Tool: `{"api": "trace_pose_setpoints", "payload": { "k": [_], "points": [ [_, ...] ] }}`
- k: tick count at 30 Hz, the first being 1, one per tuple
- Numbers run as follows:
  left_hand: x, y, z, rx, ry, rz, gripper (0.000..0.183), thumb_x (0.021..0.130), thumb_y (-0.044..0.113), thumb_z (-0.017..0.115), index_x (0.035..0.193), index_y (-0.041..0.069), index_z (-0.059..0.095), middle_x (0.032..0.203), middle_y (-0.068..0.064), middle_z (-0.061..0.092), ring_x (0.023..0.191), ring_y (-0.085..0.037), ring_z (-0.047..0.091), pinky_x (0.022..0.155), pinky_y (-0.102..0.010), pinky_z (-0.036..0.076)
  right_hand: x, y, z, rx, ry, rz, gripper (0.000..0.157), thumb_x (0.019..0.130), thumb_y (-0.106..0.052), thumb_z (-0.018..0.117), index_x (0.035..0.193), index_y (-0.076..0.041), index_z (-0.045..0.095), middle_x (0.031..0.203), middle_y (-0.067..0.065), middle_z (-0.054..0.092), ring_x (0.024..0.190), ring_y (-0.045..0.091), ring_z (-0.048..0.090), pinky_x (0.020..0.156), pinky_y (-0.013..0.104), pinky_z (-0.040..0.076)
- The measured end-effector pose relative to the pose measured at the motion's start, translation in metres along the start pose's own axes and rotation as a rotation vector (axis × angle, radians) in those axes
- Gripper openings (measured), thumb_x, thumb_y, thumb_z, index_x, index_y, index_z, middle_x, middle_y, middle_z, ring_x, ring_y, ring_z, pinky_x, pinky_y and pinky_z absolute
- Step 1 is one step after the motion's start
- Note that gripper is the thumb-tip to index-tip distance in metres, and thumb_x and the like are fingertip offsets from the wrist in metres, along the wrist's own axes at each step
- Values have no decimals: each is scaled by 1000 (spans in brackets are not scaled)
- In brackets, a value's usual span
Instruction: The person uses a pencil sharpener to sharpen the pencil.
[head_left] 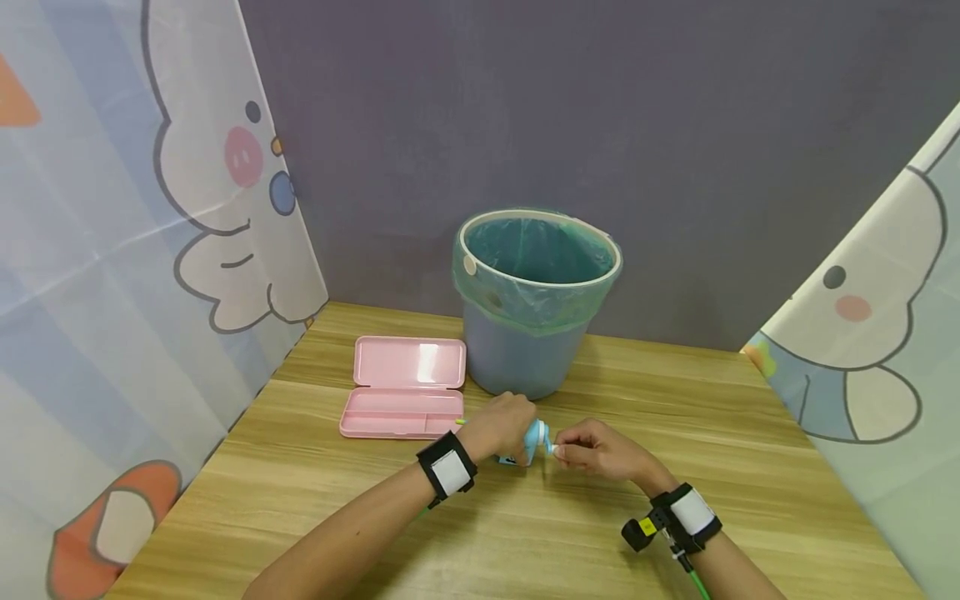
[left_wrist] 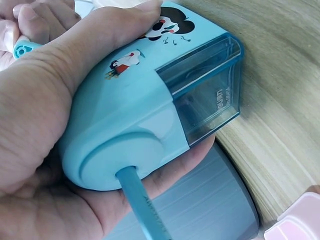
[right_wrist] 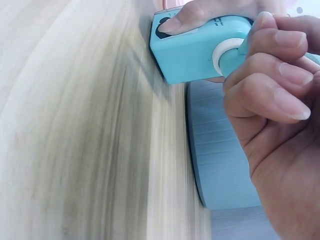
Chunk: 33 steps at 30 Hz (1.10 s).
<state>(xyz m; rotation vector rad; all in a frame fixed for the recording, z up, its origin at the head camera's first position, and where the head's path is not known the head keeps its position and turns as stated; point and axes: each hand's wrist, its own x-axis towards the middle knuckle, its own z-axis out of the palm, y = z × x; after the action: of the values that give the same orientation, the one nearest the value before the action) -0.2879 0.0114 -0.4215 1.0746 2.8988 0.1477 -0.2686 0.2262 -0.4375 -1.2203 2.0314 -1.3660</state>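
A light-blue crank pencil sharpener (left_wrist: pixel 120 115) with cartoon prints and a clear blue shavings drawer lies in my left hand (head_left: pixel 501 425). The left thumb is across its printed top, and the fingers curl underneath. From the hole in its face sticks a teal pencil (left_wrist: pixel 141 200), whose inner end is hidden in the sharpener. My right hand (head_left: pixel 600 450), to the right of the sharpener, pinches the small knob of the crank handle (head_left: pixel 548 442). In the right wrist view, the curled right fingers (right_wrist: pixel 270 95) cover most of that handle.
Behind the hands stands a blue-grey bin (head_left: pixel 517 358) with a green liner bag over its rim. An open pink pencil case (head_left: pixel 408 400) lies left of it on the wooden table (head_left: pixel 300 508). Cartoon-printed cloth (head_left: pixel 97 275) borders both sides; a grey panel (head_left: pixel 675 167) closes the back.
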Motion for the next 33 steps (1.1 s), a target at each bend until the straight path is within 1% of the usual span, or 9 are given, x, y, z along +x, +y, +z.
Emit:
{"api": "trace_pose_setpoints", "payload": {
  "k": [5, 12, 15, 17, 21, 23, 26, 33],
  "points": [
    [0, 0, 0, 2, 1, 2, 38, 60, 36, 92, 73, 17, 62, 68, 9, 55, 60, -6, 52, 55, -20, 45, 0, -1, -2, -25, 9, 9, 29, 104, -6, 45, 83, 11, 55, 60, 5, 33, 48, 4, 27, 40, 26, 26],
    [0, 1, -1, 2, -11, 5, 39, 60, 37, 92, 76, 17, 63, 70, 9, 56, 62, -7, 53, 57, -21, 45, 2, -4, -9, -6, 46, 16, 32, 105, -7, 43, 82, 13, 52, 61, 6, 33, 47, 7, 27, 39, 32, 25],
    [1, 1, -1, 9, -17, 4, 39, 61, 39, 92, 78, 17, 64, 72, 8, 56, 63, -7, 53, 57, -21, 46, 3, -5, -12, -40, 48, 27, 33, 105, -9, 44, 81, 11, 53, 61, 3, 33, 46, 6, 27, 39, 30, 25],
    [2, 1, -1, 16, -16, 1, 39, 61, 39, 92, 78, 17, 64, 72, 8, 57, 63, -7, 54, 58, -21, 46, 4, -5, -13, -62, 43, 37, 32, 105, -11, 44, 81, 8, 54, 60, 2, 32, 46, 6, 27, 41, 29, 26],
    [2, 1, 0, 33, -3, 9, 39, 60, 39, 92, 76, 17, 64, 71, 8, 57, 62, -8, 54, 57, -22, 46, 6, -6, -17, -73, 61, 41, 30, 106, -11, 42, 81, 1, 55, 63, 3, 34, 48, 7, 26, 42, 31, 27],
    [2, 1, 1, 33, -2, 22, 38, 60, 39, 91, 74, 17, 63, 70, 9, 56, 61, -8, 53, 56, -22, 45, 6, -6, -19, -69, 64, 31, 29, 106, -9, 42, 82, 0, 55, 64, 4, 35, 49, 8, 26, 42, 32, 27],
    [2, 2, 2, 25, -5, 31, 39, 60, 39, 91, 73, 17, 62, 68, 9, 55, 59, -7, 52, 54, -21, 44, 7, -6, -21, -87, 58, 27, 29, 106, -9, 43, 81, 0, 55, 64, 4, 35, 49, 7, 27, 42, 30, 28],
    [0, -1, -2, 27, -8, 14, 40, 61, 40, 91, 75, 17, 61, 68, 8, 54, 59, -7, 52, 53, -20, 44, 12, -11, -25, -228, 52, 31, 28, 106, -15, 45, 80, -13, 57, 62, -6, 35, 48, 1, 29, 44, 24, 30]
  ]
}}
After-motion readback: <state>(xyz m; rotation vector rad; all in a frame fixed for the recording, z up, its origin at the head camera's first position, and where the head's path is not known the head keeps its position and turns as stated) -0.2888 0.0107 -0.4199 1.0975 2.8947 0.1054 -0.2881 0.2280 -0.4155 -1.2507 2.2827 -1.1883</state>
